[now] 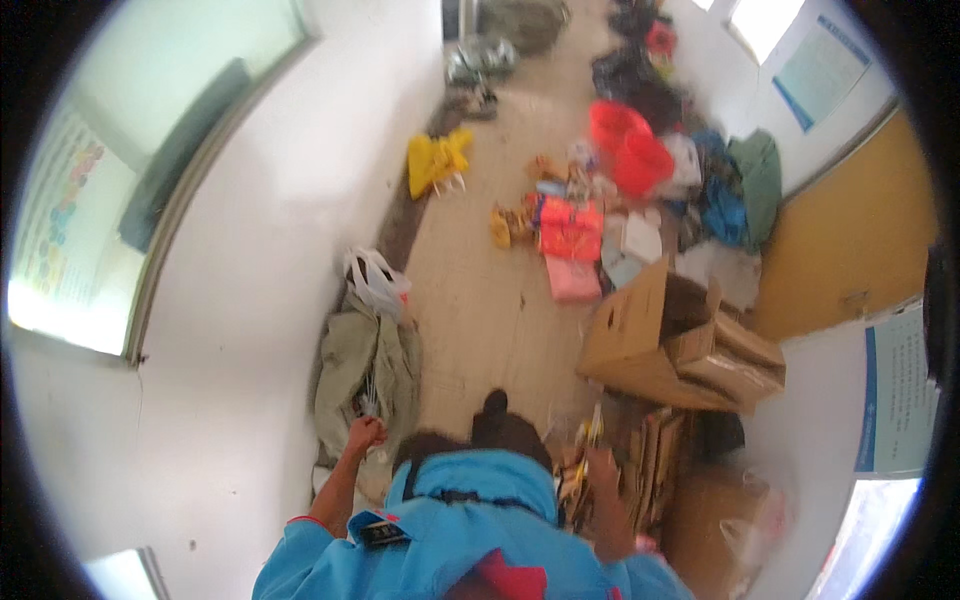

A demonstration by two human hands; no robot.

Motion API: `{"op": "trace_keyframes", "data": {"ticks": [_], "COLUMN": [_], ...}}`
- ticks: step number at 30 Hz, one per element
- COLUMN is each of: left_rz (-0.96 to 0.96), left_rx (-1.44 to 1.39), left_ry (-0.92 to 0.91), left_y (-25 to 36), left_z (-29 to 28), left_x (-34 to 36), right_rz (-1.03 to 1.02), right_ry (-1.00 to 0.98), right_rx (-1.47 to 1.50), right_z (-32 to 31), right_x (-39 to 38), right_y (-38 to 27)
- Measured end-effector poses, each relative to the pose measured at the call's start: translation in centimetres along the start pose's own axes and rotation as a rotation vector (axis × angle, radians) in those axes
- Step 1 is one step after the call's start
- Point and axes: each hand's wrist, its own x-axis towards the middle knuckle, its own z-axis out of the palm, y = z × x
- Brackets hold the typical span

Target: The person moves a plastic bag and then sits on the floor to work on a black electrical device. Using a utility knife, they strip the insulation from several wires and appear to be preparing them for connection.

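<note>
My left hand is curled closed over an olive sack lying along the left wall, with thin pale strands and something translucent at its fingers; I cannot make out what it grips. My right hand is blurred, low among flattened cardboard and small scraps, its fingers unclear. A large open cardboard box stands above that hand on the right. A white plastic bag sits at the sack's far end.
The corridor floor runs ahead between white walls. A yellow bag lies left; red bags, orange packets, dark bags and other bundles line the right, beside an ochre door. More bundles lie far ahead.
</note>
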Motion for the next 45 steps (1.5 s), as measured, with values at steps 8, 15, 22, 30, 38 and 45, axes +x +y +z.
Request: {"op": "trace_keyframes", "data": {"ticks": [8,15,22,30,38,45], "left_rz": [-0.281,-0.107,0.134,0.051,-0.033,0.153], "left_rx": [0.210,0.292,0.357,0.454,0.659,0.662], "left_ry": [0.011,-0.190,-0.119,-0.467,-0.676,-0.582], "left_y": [-0.2,17.0,44.3,38.6,23.9,28.4], "left_z": [-2.9,-6.4,6.3,31.2,41.1,41.6], "left_x": [6.9,21.8,32.8,34.8,31.8,30.7], "right_rz": [-0.336,0.123,0.260,0.264,0.177,0.358], "right_ry": [0.104,0.094,0.181,-0.003,-0.030,-0.027], "right_rx": [0.157,0.180,0.190,-0.259,-0.446,-0.062], "right_z": [1.5,4.9,11.6,16.1,20.0,20.8], "right_x": [14.7,16.8,10.8,29.9,60.9,63.2], "right_y": [-26.7,-27.1,-22.7,-14.5,3.9,1.6]}}
